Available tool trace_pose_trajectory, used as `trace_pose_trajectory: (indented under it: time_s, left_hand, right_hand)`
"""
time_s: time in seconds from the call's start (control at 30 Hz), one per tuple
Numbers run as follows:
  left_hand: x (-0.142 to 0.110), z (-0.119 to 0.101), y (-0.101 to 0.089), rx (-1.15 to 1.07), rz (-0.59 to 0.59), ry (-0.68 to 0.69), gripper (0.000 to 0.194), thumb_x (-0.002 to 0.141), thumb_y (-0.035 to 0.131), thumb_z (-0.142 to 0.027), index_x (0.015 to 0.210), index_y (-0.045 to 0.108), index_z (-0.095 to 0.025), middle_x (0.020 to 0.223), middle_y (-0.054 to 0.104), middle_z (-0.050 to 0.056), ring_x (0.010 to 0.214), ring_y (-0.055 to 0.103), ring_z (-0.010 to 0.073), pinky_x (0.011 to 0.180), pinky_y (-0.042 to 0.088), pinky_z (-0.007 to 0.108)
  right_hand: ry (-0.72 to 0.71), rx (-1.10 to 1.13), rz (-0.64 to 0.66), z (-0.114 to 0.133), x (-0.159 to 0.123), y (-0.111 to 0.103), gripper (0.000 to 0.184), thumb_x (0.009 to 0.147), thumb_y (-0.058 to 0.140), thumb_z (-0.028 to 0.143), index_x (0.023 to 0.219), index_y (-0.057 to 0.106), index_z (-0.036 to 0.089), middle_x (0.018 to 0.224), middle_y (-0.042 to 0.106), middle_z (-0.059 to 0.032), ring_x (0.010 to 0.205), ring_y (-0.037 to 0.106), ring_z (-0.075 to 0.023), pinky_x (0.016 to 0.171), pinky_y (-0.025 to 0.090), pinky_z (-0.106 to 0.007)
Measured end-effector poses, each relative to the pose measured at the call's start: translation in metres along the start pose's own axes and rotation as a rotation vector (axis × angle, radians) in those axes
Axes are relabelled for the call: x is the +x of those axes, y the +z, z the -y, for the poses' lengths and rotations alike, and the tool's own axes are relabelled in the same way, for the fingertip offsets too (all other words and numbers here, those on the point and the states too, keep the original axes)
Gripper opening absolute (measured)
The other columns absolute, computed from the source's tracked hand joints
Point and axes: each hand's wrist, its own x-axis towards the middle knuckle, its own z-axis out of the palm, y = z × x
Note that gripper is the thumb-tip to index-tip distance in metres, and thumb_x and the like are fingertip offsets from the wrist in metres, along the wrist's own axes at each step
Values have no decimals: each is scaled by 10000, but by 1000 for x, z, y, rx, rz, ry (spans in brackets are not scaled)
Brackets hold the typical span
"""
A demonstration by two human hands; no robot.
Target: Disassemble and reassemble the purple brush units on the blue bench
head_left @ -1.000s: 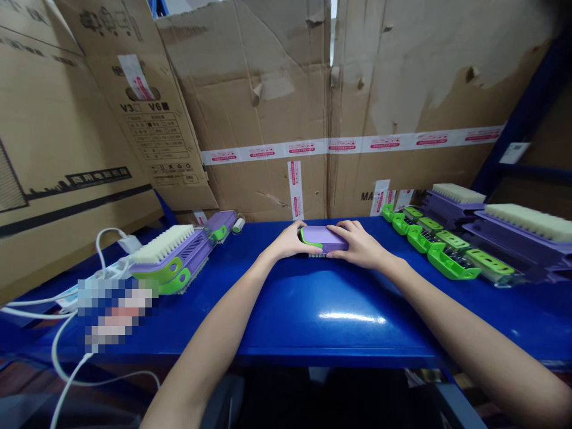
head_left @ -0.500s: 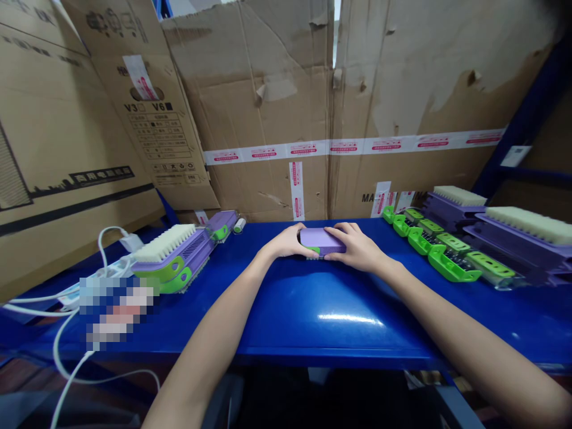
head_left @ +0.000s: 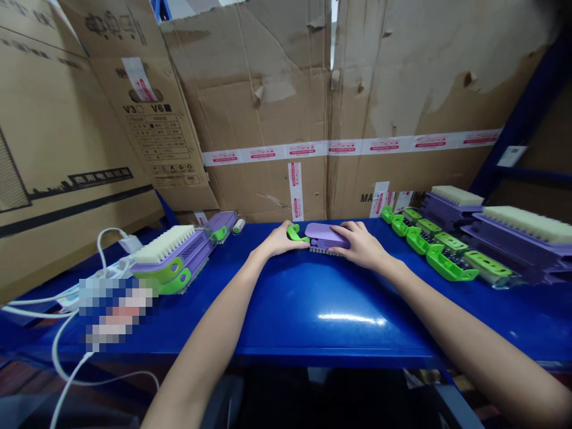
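My left hand (head_left: pixel 281 239) pinches a green plastic end piece (head_left: pixel 295 233), a curved clip-like part. Just right of it lies a purple brush body (head_left: pixel 322 233) with bristles facing down to the blue table (head_left: pixel 308 310). My right hand (head_left: pixel 360 244) grips the brush body's right end, thumb in front and fingers over the top. A narrow gap separates the green piece from the purple body. What the brush's right end looks like is hidden by my right hand.
At left are stacked purple-green brushes (head_left: pixel 174 256), another brush (head_left: pixel 221 225) and a power strip (head_left: pixel 98 280) with white cables. On the right stand green end pieces (head_left: pixel 447 263), clear-and-green parts (head_left: pixel 489 268) and purple bodies with pale bristles (head_left: pixel 527 223). Cardboard (head_left: pixel 268 107) walls the back.
The green end piece has come away from the purple brush body. My left hand has shifted slightly left with it, while my right hand keeps hold of the body.
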Motion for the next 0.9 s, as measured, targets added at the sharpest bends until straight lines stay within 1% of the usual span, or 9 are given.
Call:
trace_pose_trajectory:
  time_s: [0.1,0.17,0.27,0.37,0.57,0.67,0.73,0.83,0.9]
  left_hand:
    - [1,3,1,-2,-14,16,777,584,735,-584,1212,470,-212,1188,608,96,1060,586,271,879,453,350]
    - [2,8,0,19,-23,17,777,594,731,-577,1233,469,-218,1197,607,95,1074,582,273,890,449,350]
    - [4,17,-3,100,-46,-40,804,585,732,-583,1241,485,-188,1202,603,128,1080,578,299,888,449,366]
    - [6,23,-5,198,-57,-94,831,601,720,-575,1267,479,-143,1257,562,170,1129,543,326,926,421,383]
    - [7,22,-1,354,-58,-91,835,653,671,-565,1328,442,-131,1285,520,186,1193,460,362,941,391,417]
    - [7,20,1,447,-81,-64,750,703,629,-531,1333,456,-163,1260,509,171,1194,434,359,950,376,443]
    - [7,18,1,464,-106,-37,658,720,617,-507,1297,507,-209,1260,491,147,1203,421,344,972,358,453]
    - [6,12,3,410,-130,64,479,746,610,-457,1186,604,-269,1279,480,102,1230,403,306,1018,321,449]
    - [6,6,6,344,-115,141,396,758,611,-426,1121,647,-272,1253,515,82,1224,419,282,1035,315,428]
  right_hand:
    - [-3,18,-6,-1,1,2,621,805,567,540,1324,508,205,1252,525,-127,1144,437,-310,935,449,-445]
    - [8,22,2,-1,1,2,629,803,576,533,1324,508,188,1274,520,-124,1161,434,-305,958,438,-436]
    - [21,22,13,-1,1,1,633,801,589,521,1326,506,177,1295,515,-123,1183,435,-297,977,430,-423]
    - [31,22,17,-2,1,1,626,803,590,517,1329,500,190,1318,503,-122,1209,432,-300,973,436,-433]
    - [48,34,15,-4,1,4,614,813,575,524,1328,497,198,1348,479,-126,1232,442,-296,991,428,-448]
    - [44,47,8,-6,1,6,610,813,575,523,1324,500,198,1350,477,-125,1231,451,-291,1000,424,-442]
    - [40,58,-4,-8,1,7,608,811,576,524,1321,502,202,1352,474,-127,1232,454,-289,1000,425,-440]
    - [39,77,-19,-9,1,9,605,808,579,519,1316,506,200,1351,472,-134,1235,452,-292,999,427,-449]
    - [42,86,-21,-9,1,9,600,805,584,510,1314,508,200,1351,472,-136,1234,453,-294,1000,426,-454]
